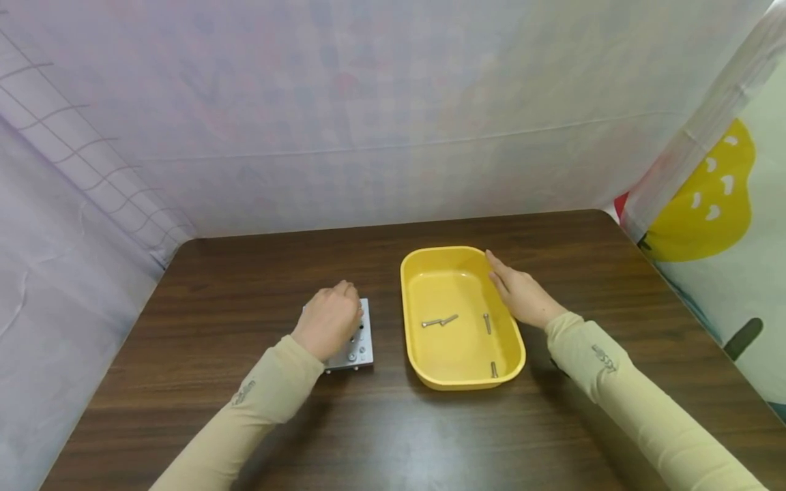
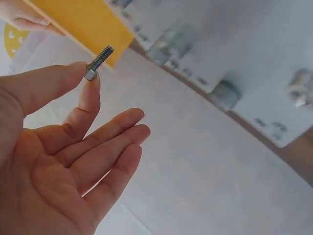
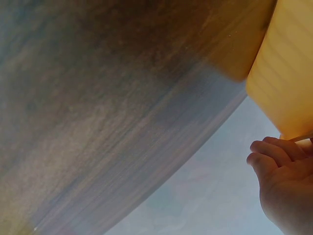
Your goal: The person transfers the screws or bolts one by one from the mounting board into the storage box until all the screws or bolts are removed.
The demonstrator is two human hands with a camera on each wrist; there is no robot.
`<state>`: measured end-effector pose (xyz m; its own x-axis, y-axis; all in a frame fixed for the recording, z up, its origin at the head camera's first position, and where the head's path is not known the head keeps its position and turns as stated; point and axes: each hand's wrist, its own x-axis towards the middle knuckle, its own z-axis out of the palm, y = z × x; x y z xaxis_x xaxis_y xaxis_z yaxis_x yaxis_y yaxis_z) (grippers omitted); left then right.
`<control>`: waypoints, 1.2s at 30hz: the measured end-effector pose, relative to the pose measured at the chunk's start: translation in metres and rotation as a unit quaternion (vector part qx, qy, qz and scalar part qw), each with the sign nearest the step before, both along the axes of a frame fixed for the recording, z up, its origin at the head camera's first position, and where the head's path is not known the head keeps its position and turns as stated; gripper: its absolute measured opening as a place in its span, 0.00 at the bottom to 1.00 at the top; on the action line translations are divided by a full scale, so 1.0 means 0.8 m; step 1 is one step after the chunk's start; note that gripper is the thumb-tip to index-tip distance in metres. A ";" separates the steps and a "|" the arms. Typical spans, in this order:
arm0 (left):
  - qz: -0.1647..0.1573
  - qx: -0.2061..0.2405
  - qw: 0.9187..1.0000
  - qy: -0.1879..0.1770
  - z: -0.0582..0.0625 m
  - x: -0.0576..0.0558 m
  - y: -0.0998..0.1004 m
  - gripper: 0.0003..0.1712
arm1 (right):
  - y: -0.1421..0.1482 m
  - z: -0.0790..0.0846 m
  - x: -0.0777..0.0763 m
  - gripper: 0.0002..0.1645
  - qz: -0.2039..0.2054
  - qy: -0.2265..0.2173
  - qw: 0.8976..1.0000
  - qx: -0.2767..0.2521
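My left hand is over a silver metal plate with holes and fittings, hiding much of it. In the left wrist view its thumb and index finger pinch a short bolt by the head, thread pointing away. The other fingers spread loosely. Blurred cylindrical fittings stand on the plate in that view. My right hand rests at the right rim of a yellow tray, fingers fairly straight along it. Several loose bolts lie in the tray.
Plate and tray stand side by side on a dark wood-grain table. A pale patterned cloth hangs behind the back edge, with more fabric at both sides. A yellow printed shape shows on the right cloth.
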<state>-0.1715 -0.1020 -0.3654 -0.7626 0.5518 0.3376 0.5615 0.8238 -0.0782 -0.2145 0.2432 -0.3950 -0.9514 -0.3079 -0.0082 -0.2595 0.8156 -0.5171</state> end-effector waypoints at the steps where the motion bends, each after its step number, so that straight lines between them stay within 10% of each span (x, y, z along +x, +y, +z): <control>1: 0.001 0.002 1.000 -0.003 0.003 0.000 0.002 0.16 | 0.000 0.000 0.000 0.34 0.001 0.001 1.000 0.000; 16: -0.028 -0.003 1.000 -0.008 0.042 -0.009 0.042 0.11 | 0.000 0.001 0.000 0.33 0.006 0.010 1.000 0.003; 36: -0.044 -0.105 0.993 -0.028 0.051 -0.028 0.113 0.06 | 0.001 0.002 0.001 0.33 0.006 0.020 1.000 0.007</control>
<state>-0.1941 -0.0117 -0.3250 -0.7224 0.6711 0.1668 0.6393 0.7400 -0.2089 -0.2135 0.2437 -0.3933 -0.9474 -0.3192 0.0244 -0.2889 0.8198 -0.4944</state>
